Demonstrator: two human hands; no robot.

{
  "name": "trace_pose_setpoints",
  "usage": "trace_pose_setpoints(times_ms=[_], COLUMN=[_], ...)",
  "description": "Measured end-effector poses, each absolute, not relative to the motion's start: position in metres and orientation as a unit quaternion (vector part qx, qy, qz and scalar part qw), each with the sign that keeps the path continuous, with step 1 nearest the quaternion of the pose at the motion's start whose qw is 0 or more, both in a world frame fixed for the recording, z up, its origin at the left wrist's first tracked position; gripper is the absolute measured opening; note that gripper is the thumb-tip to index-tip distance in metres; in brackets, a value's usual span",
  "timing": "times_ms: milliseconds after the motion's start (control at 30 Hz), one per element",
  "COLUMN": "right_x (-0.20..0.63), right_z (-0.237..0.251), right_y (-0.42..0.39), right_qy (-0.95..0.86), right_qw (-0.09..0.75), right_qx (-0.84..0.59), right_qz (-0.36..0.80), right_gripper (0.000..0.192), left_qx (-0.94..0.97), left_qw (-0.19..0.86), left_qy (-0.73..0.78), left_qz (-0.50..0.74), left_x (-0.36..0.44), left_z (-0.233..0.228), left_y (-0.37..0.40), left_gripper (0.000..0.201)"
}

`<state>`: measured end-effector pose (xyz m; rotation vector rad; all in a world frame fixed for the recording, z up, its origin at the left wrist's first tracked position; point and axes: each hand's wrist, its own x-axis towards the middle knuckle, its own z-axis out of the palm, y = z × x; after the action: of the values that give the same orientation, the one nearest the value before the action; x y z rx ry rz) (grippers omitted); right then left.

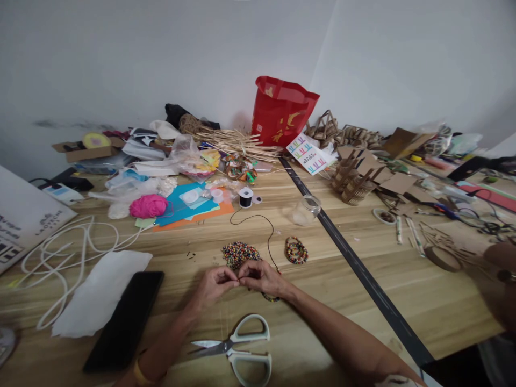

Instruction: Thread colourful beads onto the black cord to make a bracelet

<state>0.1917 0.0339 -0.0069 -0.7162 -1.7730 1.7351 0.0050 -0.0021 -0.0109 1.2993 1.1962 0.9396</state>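
My left hand and my right hand meet at the fingertips, both pinched closed just in front of a pile of small multicoloured beads. What sits between the fingertips is too small to make out. A beaded cord shows below my right hand, which seems to grip it; its middle is hidden. From there a thin black cord winds back to a white spool of black cord. To the right lie stacked bead bracelets. Scissors with white handles lie partly open nearer to me.
A black phone and white paper lie at left beside a coiled white cord. A clear jar stands near the dark table strip. Pink yarn, a red bag and craft clutter line the back. Another person's arm is at right.
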Motion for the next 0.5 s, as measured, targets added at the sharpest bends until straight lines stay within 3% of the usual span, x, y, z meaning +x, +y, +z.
trace_pose_setpoints(times_ms=[500], right_x=[0.1936], right_z=[-0.0088], right_y=[0.0349], right_qy=[-0.670], right_qw=[0.265], right_qx=[-0.238], right_qz=[0.652], right_gripper=[0.035], left_qx=[0.566], left_qw=[0.535], left_qy=[0.488], left_qz=[0.394], left_x=[0.0058], left_z=[-0.0062], left_y=[-0.0027], left_gripper=[0.012])
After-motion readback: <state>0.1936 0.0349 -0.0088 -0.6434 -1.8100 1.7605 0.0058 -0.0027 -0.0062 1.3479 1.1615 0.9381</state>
